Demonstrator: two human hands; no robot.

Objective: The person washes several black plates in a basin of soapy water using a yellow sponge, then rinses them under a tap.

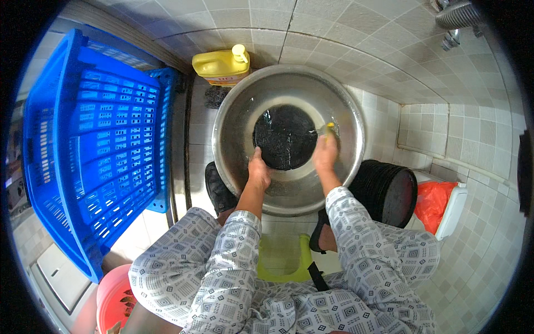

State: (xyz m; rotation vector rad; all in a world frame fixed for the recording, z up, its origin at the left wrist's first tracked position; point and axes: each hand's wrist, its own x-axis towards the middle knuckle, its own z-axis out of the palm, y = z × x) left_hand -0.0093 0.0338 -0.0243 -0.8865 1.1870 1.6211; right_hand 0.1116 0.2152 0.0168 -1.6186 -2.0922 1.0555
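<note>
A large round metal basin (288, 200) stands on the tiled floor between my feet. Inside it is a round black plate or tray (285, 137), wet and shiny in places. My left hand (259, 170) grips its lower left edge, thumb on top. My right hand (326, 153), a little blurred, is at the disc's right edge and holds a small tool with a yellow part (330, 125); its exact kind cannot be told. A stack of black round trays (381, 192) leans beside the basin at the right.
A blue plastic basket (112, 146) stands at the left, a pink bucket (112, 300) below it. A yellow jug (221, 67) and a dark scouring pad (215, 97) are behind the basin. A red plastic bag (434, 202) hangs in a white bin at the right. Tiled walls enclose the space.
</note>
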